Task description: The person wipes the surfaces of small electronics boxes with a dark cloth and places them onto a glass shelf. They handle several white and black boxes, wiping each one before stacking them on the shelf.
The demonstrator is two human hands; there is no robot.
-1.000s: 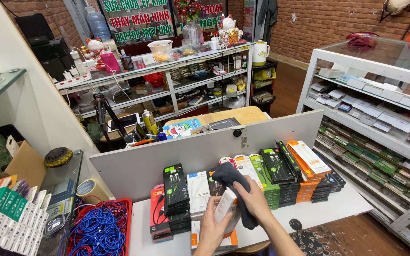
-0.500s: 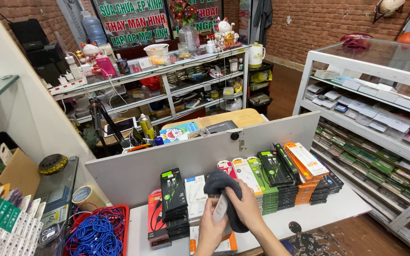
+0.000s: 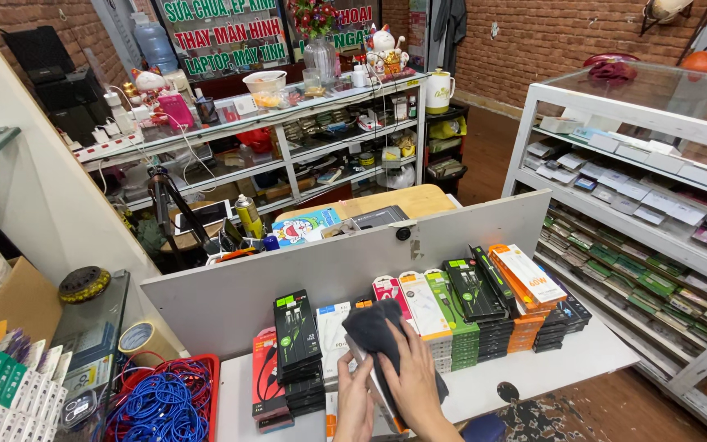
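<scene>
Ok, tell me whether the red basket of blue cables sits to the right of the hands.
No, the red basket of blue cables sits left of both hands.

We see a dark grey soft cloth (image 3: 374,331) draped over the top of a flat white rectangular packet (image 3: 367,372), which stands tilted at the near edge of the white counter, just in front of the row of upright boxed cables.
</scene>
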